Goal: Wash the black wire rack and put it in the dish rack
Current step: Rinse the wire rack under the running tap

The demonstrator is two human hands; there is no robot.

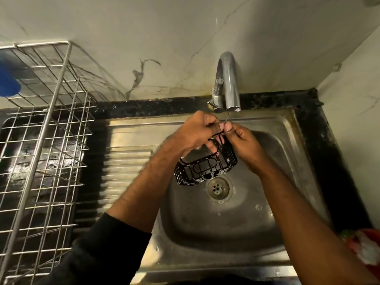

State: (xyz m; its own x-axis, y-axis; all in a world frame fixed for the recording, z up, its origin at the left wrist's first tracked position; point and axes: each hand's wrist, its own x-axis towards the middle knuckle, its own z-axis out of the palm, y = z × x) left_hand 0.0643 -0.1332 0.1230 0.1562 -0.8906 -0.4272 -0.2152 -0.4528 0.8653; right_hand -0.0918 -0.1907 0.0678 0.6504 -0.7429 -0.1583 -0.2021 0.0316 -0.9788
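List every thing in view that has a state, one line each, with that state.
black wire rack: held over the sink basin, below the spout
left hand: grips the rack's top wire
right hand: pinches the rack's top wire
faucet: thin trickle running
sink: wet, drain open
dish rack: mostly bare; blue item at its far left edge

Black counter (pixel 320 140) holds a steel sink (pixel 216 229) at centre; wire dish rack (pixel 41 145) at 9 o'clock.
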